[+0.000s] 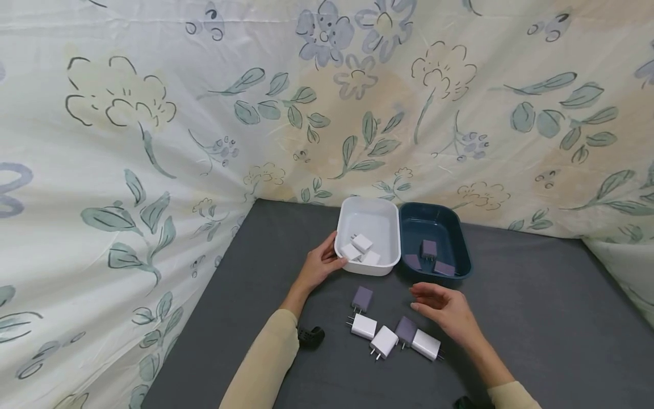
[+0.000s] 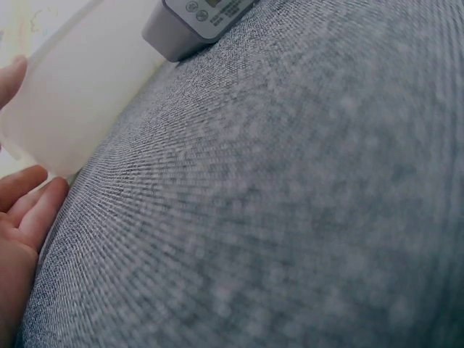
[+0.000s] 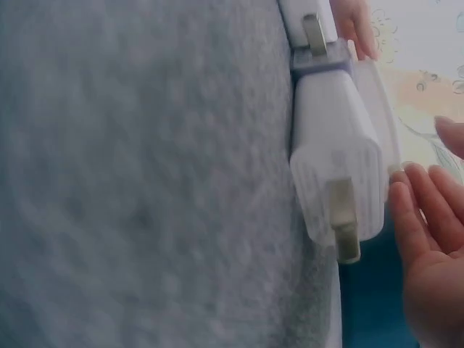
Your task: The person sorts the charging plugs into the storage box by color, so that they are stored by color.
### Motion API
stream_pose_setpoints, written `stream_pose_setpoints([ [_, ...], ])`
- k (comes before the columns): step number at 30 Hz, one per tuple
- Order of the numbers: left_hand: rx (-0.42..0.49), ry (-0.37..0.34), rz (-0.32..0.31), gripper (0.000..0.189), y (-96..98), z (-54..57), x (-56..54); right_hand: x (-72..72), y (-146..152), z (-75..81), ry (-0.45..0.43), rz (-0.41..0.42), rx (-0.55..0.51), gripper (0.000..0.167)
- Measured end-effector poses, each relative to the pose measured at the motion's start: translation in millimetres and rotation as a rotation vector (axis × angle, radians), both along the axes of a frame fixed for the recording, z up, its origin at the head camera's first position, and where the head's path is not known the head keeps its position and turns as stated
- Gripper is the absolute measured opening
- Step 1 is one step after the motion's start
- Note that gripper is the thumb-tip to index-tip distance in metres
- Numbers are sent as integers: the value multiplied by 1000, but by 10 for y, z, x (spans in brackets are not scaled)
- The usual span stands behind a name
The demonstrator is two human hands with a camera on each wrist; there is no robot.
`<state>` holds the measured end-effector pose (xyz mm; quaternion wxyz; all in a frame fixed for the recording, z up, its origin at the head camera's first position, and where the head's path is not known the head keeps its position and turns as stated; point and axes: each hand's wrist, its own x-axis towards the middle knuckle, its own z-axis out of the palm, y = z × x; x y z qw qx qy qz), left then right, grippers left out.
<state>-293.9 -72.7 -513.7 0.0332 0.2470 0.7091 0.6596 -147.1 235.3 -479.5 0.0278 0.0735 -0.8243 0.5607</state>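
Note:
My left hand [image 1: 318, 267] holds the near-left corner of a white tray [image 1: 370, 271], thumb at the front and fingers along the left side. In this tray lie several white charger plugs [image 1: 362, 243]. My right hand [image 1: 444, 309] hovers over the cloth with relaxed fingers and nothing in them, just in front of a dark blue tray [image 1: 462, 250] with purple charger plugs [image 1: 429, 249]. Between my hands lie loose plugs: a purple charger plug [image 1: 363, 298], a second purple charger plug [image 1: 406, 329] and white charger plugs [image 1: 426, 344]. The right wrist view shows a white plug [image 3: 337, 138] up close.
Both trays stand side by side at the back of the grey cloth-covered table [image 1: 541, 318]. A floral curtain [image 1: 286, 159] hangs right behind them and along the left. Black straps [image 1: 311, 337] sit at my wrists.

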Motion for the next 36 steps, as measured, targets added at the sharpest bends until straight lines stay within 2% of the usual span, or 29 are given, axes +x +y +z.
stream_pose_setpoints([
  [5, -2, -6, -31, 79, -21, 169, 89, 38, -23, -49, -56, 30, 13, 43],
  [8, -14, -4, -35, 78, -19, 208, 115, 56, -19, -82, -84, 58, 15, 45],
  [14, 0, -1, -34, 78, -17, 202, 105, 65, 1, -145, -114, 128, 0, 48],
  [21, -9, 5, -44, 79, -14, 204, 100, 64, 25, -191, -119, 222, 65, 49],
  [27, 7, 6, -42, 79, -7, 209, 103, 54, 43, -192, -131, 274, 95, 52],
  [36, -9, 4, -45, 79, -10, 217, 110, 43, 68, -217, -123, 317, 85, 59],
])
